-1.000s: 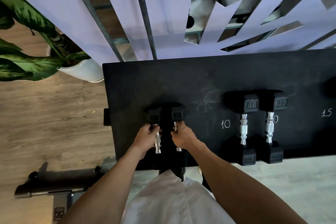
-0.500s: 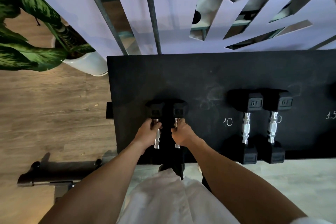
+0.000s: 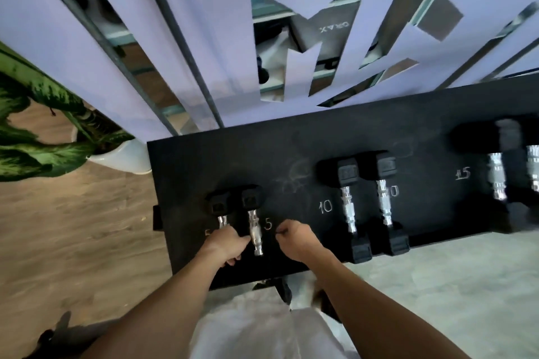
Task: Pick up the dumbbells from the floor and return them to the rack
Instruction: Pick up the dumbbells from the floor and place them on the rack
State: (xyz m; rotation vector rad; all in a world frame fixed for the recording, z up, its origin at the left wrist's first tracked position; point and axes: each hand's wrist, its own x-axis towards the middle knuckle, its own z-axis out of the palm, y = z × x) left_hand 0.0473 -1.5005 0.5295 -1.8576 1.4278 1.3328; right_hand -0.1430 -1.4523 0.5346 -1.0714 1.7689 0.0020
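At the far left, a potted plant (image 3: 43,137) is seen on the wooden floor (image 3: 73,227). On the black rack (image 3: 291,140), two small dumbbells lie side by side near a chalked 5. The left dumbbell (image 3: 219,207) is gripped at its handle by the left hand (image 3: 226,245). The right dumbbell (image 3: 254,224) lies free. The right hand (image 3: 297,239) is held just right of it, fingers curled, holding nothing. Further right, a 10 pair (image 3: 367,198) and a 15 pair (image 3: 507,172) are racked.
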